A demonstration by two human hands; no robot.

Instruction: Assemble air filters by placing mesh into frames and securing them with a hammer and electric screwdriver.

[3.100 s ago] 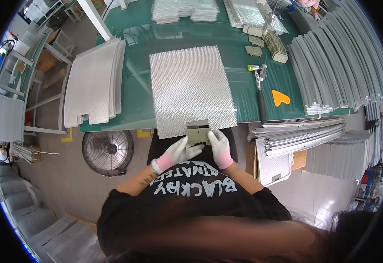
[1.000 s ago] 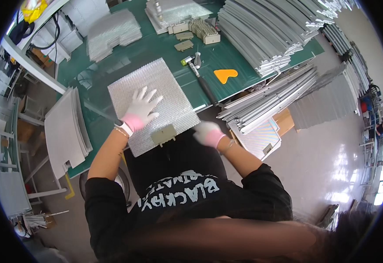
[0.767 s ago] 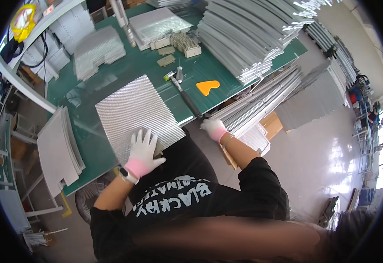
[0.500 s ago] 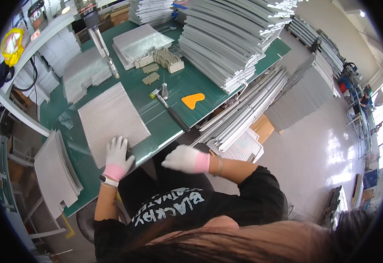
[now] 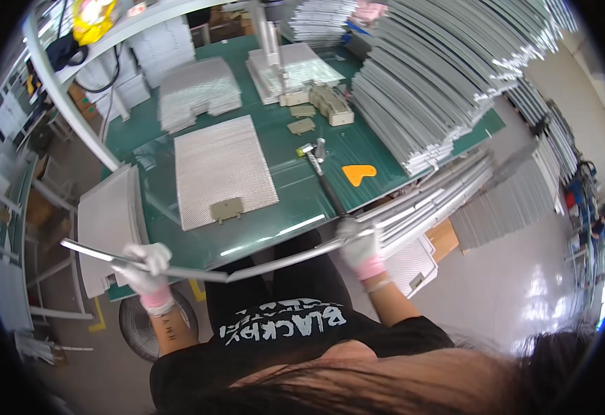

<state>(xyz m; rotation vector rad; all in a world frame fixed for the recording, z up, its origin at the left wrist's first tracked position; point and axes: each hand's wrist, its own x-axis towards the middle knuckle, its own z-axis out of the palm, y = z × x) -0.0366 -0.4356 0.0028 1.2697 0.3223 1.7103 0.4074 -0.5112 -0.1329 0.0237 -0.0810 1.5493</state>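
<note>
A long, thin silver metal frame strip (image 5: 191, 274), bent at a joint near its middle, spans the space in front of my body. My left hand (image 5: 147, 271), in a white glove with a pink cuff, is closed around its left part. Near its right end my right hand (image 5: 361, 250), gloved the same way and blurred, closes on it. Beyond the strip, a rectangular silver mesh sheet (image 5: 223, 166) lies on the green table (image 5: 295, 197). A small beige plastic plate (image 5: 227, 209) rests on the mesh sheet's near edge.
A hammer (image 5: 324, 183), a small screwdriver (image 5: 320, 151) and an orange scraper (image 5: 358, 174) lie right of the mesh. Beige plates (image 5: 331, 104) stand farther back. Tall stacked grey frames (image 5: 423, 86) occupy the table's right. White panels (image 5: 108, 214) lean at the left edge.
My left hand has left the mesh sheet and moved left. Both hands now hold the metal strip. The beige plate on the mesh shows now. The whole view has shifted.
</note>
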